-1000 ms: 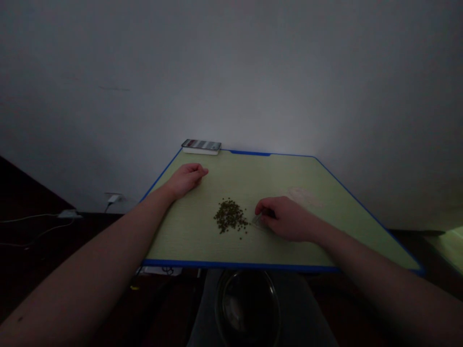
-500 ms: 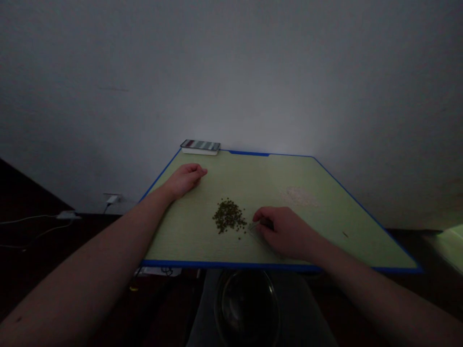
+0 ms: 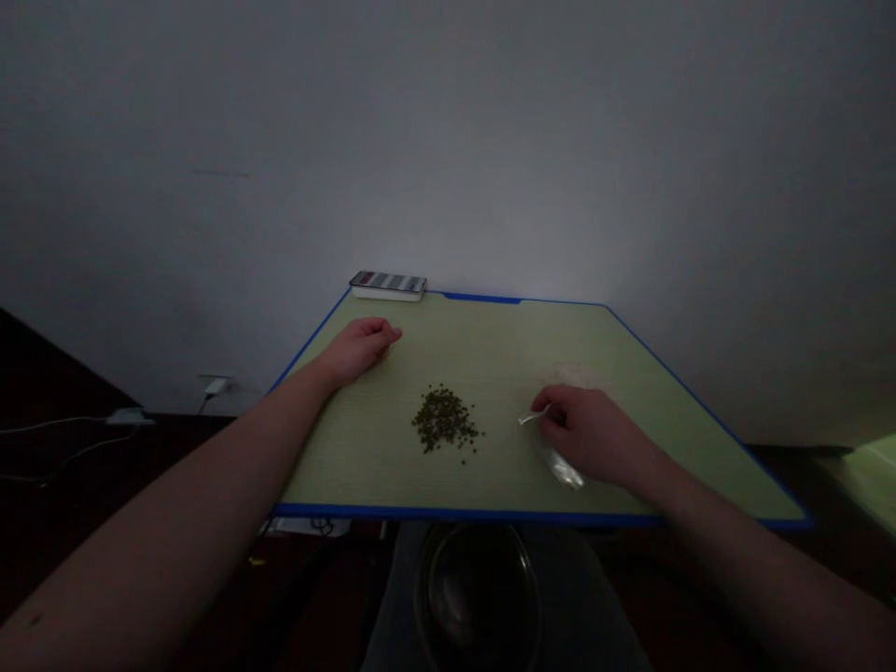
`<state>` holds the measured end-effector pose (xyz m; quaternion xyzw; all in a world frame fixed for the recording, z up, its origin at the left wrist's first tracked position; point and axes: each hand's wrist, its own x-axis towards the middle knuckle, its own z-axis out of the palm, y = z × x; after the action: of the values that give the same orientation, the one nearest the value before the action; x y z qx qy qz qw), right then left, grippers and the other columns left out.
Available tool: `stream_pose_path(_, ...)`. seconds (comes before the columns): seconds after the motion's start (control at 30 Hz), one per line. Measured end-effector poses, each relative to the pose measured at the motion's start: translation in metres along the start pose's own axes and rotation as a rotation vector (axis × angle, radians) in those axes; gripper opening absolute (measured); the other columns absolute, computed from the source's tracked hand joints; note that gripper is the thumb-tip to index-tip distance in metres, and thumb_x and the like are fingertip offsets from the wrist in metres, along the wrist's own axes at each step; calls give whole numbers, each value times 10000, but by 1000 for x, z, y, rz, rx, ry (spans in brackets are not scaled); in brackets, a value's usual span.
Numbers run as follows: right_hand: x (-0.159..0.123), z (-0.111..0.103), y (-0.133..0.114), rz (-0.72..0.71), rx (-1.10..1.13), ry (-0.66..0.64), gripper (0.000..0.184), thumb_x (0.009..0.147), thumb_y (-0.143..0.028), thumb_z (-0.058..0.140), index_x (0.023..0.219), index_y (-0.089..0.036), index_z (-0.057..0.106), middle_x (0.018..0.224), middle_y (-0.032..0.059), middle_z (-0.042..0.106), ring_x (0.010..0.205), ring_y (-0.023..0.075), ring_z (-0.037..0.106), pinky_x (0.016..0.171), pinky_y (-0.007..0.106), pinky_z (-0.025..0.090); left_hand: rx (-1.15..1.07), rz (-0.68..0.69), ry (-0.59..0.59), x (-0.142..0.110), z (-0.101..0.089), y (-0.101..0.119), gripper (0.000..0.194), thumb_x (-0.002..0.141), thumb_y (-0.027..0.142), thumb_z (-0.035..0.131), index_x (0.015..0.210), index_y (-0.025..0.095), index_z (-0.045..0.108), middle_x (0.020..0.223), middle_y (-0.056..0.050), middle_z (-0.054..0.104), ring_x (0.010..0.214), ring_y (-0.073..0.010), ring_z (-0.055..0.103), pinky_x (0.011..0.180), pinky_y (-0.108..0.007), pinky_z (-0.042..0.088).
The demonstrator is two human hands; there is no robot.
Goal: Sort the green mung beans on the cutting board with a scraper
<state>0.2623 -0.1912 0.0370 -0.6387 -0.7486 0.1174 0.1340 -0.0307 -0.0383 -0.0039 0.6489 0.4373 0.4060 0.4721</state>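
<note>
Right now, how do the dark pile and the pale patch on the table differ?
The dark pile is olive; the pale patch is faintly whitish. The dark pile shows uncovered, while the right hand partly hides the pale patch. The dark pile lies nearer the person than the pale patch. Both lie on the table.

No readable text or labels.

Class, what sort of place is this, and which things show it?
Probably an indoor room, perhaps in a home: a plain grey-white wall, a small boxy white plug low on it, and a blue-edged, pale-green tabletop set close to the wall.
</note>
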Motion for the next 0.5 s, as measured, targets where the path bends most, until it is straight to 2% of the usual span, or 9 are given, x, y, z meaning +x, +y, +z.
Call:
stream_pose_path(0.2, -2, 5, -19, -157, 96, -71, 164, 761, -191, 493, 860, -188, 625, 636, 2, 624, 553, 111, 523, 529, 232, 334, 18, 2, 13, -1, 0, 0, 308, 704, 400, 583, 576, 177, 413, 424, 65, 342, 369, -49, 293, 380, -217, 183)
stream_pose_path(0.3, 0, 12, -26, -159, 101, -79, 183, 741, -163, 492, 857, -183, 632, 622, 0, 623, 545, 108, 524, 523, 227, 330, 11, -4, 10, -1, -1, 0, 316, 704, 403, 582, 576, 179, 400, 426, 68, 336, 368, -48, 290, 376, -215, 183)
stream_pose_path(0.5, 11, 11, -9, -103, 34, -19, 201, 717, -147, 489, 848, -177, 639, 656, 16, 642, 573, 122, 544, 536, 234, 335, 3, 2, -4, 0, -1, 0, 315, 709, 399, 581, 578, 175, 402, 434, 66, 341, 377, -46, 295, 381, -215, 186)
